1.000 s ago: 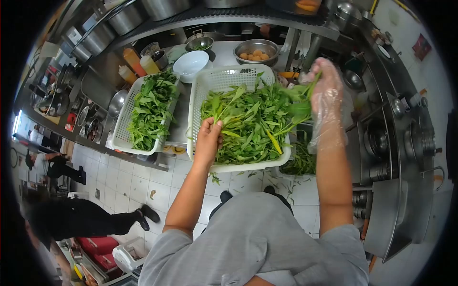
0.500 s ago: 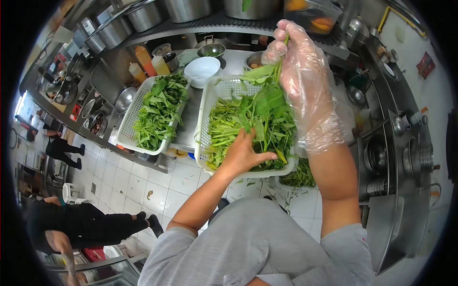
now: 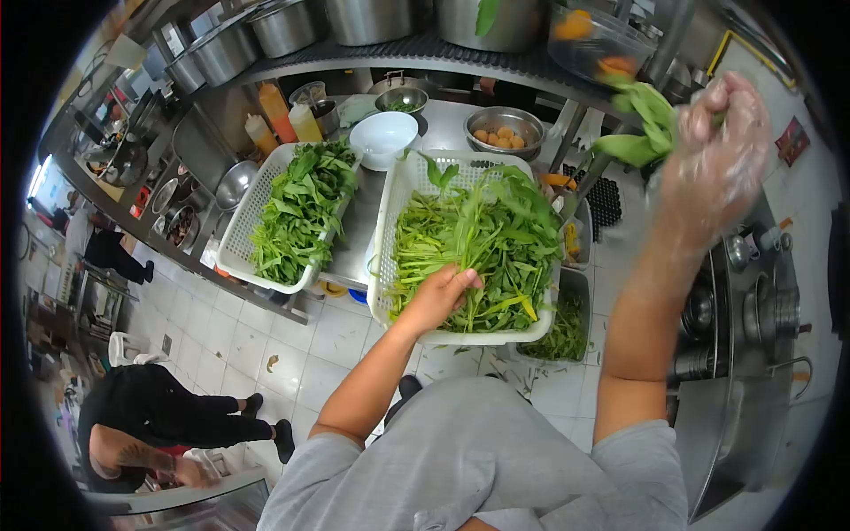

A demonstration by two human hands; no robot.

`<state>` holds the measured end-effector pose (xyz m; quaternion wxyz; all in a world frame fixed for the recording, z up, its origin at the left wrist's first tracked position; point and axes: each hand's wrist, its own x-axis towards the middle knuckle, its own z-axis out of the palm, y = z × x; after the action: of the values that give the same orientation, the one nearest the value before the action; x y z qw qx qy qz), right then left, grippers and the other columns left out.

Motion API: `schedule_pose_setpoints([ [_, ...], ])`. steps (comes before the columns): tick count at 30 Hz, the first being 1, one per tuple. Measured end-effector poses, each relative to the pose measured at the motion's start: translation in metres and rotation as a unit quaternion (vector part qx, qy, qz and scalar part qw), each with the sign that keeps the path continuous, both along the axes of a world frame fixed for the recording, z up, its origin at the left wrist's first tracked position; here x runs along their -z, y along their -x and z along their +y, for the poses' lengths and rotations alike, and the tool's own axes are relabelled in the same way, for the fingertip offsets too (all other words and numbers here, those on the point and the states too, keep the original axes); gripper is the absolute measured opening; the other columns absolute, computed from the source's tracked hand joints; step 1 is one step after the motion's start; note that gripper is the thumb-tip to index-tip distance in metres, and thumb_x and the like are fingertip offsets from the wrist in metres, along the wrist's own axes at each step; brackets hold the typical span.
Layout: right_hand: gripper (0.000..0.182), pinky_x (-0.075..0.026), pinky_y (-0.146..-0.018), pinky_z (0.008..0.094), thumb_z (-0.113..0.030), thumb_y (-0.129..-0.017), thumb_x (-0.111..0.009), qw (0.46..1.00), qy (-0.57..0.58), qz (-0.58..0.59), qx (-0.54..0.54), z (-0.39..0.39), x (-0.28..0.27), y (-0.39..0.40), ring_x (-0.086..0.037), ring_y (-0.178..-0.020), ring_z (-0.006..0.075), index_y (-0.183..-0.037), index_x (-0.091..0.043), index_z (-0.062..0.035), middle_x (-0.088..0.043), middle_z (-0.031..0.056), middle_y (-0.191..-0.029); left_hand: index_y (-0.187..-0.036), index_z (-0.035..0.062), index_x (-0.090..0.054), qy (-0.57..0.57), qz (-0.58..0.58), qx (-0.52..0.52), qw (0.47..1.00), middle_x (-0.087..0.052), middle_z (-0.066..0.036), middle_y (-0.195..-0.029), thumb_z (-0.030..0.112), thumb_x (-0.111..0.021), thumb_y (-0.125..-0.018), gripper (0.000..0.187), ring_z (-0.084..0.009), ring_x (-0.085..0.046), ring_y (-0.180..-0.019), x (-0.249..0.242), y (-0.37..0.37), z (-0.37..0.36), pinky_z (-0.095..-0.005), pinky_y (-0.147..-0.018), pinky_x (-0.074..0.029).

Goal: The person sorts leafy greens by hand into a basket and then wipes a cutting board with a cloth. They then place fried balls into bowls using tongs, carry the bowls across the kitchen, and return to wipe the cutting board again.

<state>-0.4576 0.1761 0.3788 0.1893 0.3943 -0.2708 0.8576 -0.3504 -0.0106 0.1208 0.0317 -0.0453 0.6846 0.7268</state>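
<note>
My bare left hand is closed around green stems over the near side of a white perforated basket full of long leafy greens. My right hand, in a clear plastic glove, is raised at the upper right with its fingers closed on a leafy sprig whose leaves hang to the left, blurred by motion. A second white basket of trimmed leaves stands to the left. Under the main basket's right edge, a container of greens is partly hidden.
Behind the baskets are a white bowl, a metal bowl of round orange-brown items and sauce bottles. Pots line the shelf above. Two people are at the left, the nearer in black. Scraps dot the tiled floor.
My right hand has swung right, away from the basket, carrying the sprig. My left hand has closed on the stems. The nearer person's arm has moved, and the metal bowl shows more fully.
</note>
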Motion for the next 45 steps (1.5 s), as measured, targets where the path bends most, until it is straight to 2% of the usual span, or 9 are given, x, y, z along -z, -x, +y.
schedule_pose_setpoints([
  [2,0.007,-0.048,-0.055,0.0257,-0.008,-0.085,-0.059,0.908,-0.282,0.032,0.309,-0.015,0.006,-0.038,-0.055,-0.062,0.0129,-0.089,-0.06,-0.0028,-0.055,0.0036,-0.074,-0.091,0.003,-0.06,-0.001,-0.008,0.002,1.0,-0.049,0.0,-0.075,0.034,-0.047,-0.096,0.034,-0.0065,-0.039,-0.055,-0.002,-0.001,-0.005,-0.0215,-0.049,-0.034],
  [4,0.011,-0.05,-0.057,0.0285,-0.009,-0.082,-0.059,0.68,-0.463,0.428,0.374,-0.015,0.041,-0.012,-0.058,-0.067,0.0153,-0.091,-0.063,-0.0052,-0.058,0.0061,-0.077,-0.092,0.0032,-0.061,-0.005,-0.012,0.018,1.0,-0.048,0.001,-0.073,0.038,-0.047,-0.095,0.037,-0.0062,-0.036,-0.054,-0.006,0.0,-0.009,-0.0212,-0.048,-0.032],
  [6,0.017,-0.052,-0.059,0.0321,-0.013,-0.077,-0.06,0.515,-0.645,0.464,0.321,-0.021,0.07,-0.022,-0.059,-0.068,0.0191,-0.093,-0.065,-0.0133,-0.054,0.004,-0.077,-0.092,0.0037,-0.061,0.005,-0.005,0.03,1.0,-0.047,0.001,-0.072,0.038,-0.047,-0.095,0.037,-0.0057,-0.036,-0.054,-0.006,0.0,-0.01,-0.021,-0.047,-0.031],
  [18,0.015,-0.051,-0.064,0.0388,-0.021,-0.078,-0.058,0.428,-0.813,0.374,0.125,-0.04,0.163,-0.01,-0.063,-0.076,0.0256,-0.087,-0.064,-0.0114,-0.062,0.0076,-0.078,-0.096,0.0041,-0.067,0.161,0.053,0.036,0.985,-0.047,-0.007,-0.078,0.03,-0.052,-0.093,0.03,-0.0181,-0.046,-0.078,-0.017,-0.013,-0.014,-0.0287,-0.074,-0.04],
  [26,0.019,-0.047,-0.064,0.0365,-0.025,-0.086,-0.053,0.778,-0.523,-0.296,0.181,-0.024,0.158,0.032,-0.055,-0.07,0.0182,-0.089,-0.065,-0.0108,-0.059,0.0025,-0.077,-0.094,0.0038,-0.061,0.07,0.069,-0.031,0.995,-0.04,0.0,-0.081,0.029,-0.047,-0.096,0.029,-0.0066,-0.04,-0.058,-0.006,-0.02,-0.012,-0.0198,-0.05,-0.032],
  [28,0.024,-0.042,-0.054,0.0224,-0.02,-0.085,-0.058,0.928,-0.229,-0.29,-0.043,0.03,0.155,0.074,-0.049,-0.068,0.0072,-0.104,-0.059,-0.0073,-0.05,-0.0012,-0.074,-0.1,0.0053,-0.058,-0.009,0.024,-0.087,0.996,-0.041,0.0,-0.082,0.029,-0.046,-0.096,0.026,-0.0066,-0.041,-0.058,0.0,-0.026,-0.021,-0.0193,-0.05,-0.032],
  [31,0.028,-0.039,-0.062,0.0226,-0.021,-0.088,-0.061,0.917,-0.278,-0.248,0.145,0.061,0.125,0.059,-0.046,-0.074,0.0092,-0.109,-0.058,-0.0038,-0.045,-0.0004,-0.076,-0.111,0.0107,-0.051,-0.143,0.004,-0.201,0.969,-0.044,0.002,-0.072,0.025,-0.049,-0.095,0.021,-0.0049,-0.035,-0.054,0.002,-0.028,-0.03,-0.0189,-0.048,-0.03],
  [37,0.017,-0.044,-0.064,0.0298,-0.02,-0.089,-0.059,0.937,-0.097,-0.334,0.012,0.074,0.132,0.035,-0.048,-0.071,0.0126,-0.1,-0.057,-0.0071,-0.047,-0.0017,-0.077,-0.1,0.0062,-0.05,-0.137,0.076,-0.232,0.96,-0.036,0.005,-0.062,0.018,-0.05,-0.095,0.013,-0.0049,-0.029,-0.05,-0.003,-0.03,-0.054,-0.0197,-0.044,-0.025],
  [45,0.005,-0.042,-0.066,0.0221,-0.012,-0.082,-0.062,0.78,-0.563,-0.273,-0.011,0.052,0.133,-0.033,-0.049,-0.068,0.0068,-0.083,-0.059,-0.0075,-0.053,-0.0031,-0.072,-0.094,0.0051,-0.053,-0.209,0.062,-0.221,0.951,-0.031,0.005,-0.057,0.029,-0.049,-0.095,0.024,-0.006,-0.029,-0.047,-0.027,-0.038,-0.051,-0.0205,-0.045,-0.026],
])
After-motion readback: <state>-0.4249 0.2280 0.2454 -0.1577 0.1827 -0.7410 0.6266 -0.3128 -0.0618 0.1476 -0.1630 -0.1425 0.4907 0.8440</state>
